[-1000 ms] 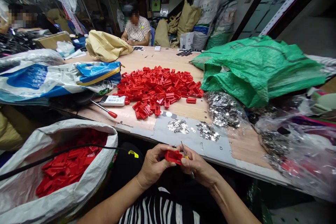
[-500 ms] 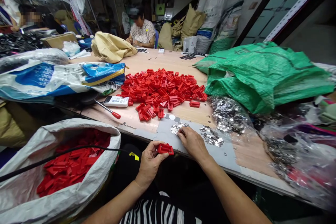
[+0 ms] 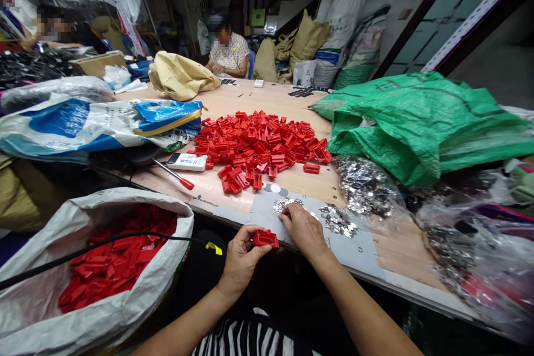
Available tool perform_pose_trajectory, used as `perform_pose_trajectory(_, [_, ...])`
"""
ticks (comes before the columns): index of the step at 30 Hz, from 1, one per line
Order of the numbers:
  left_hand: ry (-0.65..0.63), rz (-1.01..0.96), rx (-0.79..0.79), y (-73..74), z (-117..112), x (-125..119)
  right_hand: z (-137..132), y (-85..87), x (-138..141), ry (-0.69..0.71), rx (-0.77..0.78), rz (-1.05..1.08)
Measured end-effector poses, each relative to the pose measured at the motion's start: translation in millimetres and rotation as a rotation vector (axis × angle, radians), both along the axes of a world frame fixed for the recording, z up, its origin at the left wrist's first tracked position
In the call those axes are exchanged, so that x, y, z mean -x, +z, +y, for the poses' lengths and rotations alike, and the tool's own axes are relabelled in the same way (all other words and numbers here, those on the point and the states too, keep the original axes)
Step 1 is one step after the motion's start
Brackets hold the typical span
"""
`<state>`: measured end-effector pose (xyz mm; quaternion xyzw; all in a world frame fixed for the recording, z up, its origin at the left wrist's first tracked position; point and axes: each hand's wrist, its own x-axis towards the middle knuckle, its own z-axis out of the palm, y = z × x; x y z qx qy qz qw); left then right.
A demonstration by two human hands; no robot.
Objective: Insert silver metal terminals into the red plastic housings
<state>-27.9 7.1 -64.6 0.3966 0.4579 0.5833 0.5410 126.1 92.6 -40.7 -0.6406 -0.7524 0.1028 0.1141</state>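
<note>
My left hand [image 3: 241,258] pinches a red plastic housing [image 3: 266,238], a small open box-like part, just off the table's front edge. My right hand [image 3: 305,232] reaches over a grey sheet [image 3: 267,212] with its fingers drawn together. Its fingertips touch a small pile of flat metal pieces [image 3: 285,204]; whatever is between them is hidden. A second scatter of metal pieces [image 3: 340,220] lies to the right of that hand. Beyond both hands a large heap of red plastic housings [image 3: 262,142] covers the middle of the table.
A white sack [image 3: 169,275] of red parts stands at the left, a black cable across it. A red-handled tool [image 3: 177,176] and a white device [image 3: 187,162] lie nearby. At the right are a green sack [image 3: 429,122] and a bag of metal pieces [image 3: 367,186]. A person [image 3: 229,53] sits opposite.
The view has shifted slightly. My right hand stays at the metal pile, its fingers bent a little more. My left hand keeps hold of the red plastic housing.
</note>
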Motion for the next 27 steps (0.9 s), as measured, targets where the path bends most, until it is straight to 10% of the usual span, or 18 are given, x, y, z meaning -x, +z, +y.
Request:
perform_pose_trajectory(11, [-0.007,-0.167,0.075,5.3,2.7,1.0,4.5,-4.3,-18.2,0.022,-0.023,0.39])
perform_pose_trajectory(20, [-0.11,-0.337,0.103,15.0,12.6,-4.8,-16.5,12.7,-21.1,0.15,0.592,1.069])
perform_pose_trajectory(27, [-0.168,-0.165,0.04,18.0,13.2,-8.5,-30.6,8.7,-15.3,0.158,0.587,1.104])
